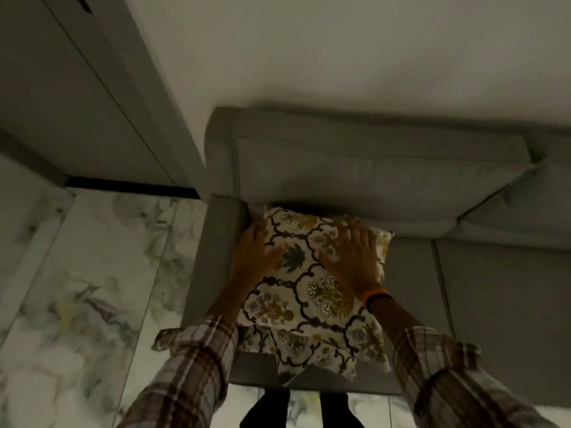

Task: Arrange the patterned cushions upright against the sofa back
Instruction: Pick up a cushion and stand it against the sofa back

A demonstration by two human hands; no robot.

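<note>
A cream patterned cushion with dark scrollwork and yellow flowers lies on the left end of the grey sofa seat, its top edge touching the sofa back. My left hand grips its upper left edge, beside the armrest. My right hand presses on its upper right part, fingers reaching the top edge. A second cushion with the same pattern lies partly under the first, near the seat's front edge.
The sofa's left armrest hems in the cushions. A marbled tile floor spreads to the left, with a grey door panel beyond. A plain white wall rises behind the sofa.
</note>
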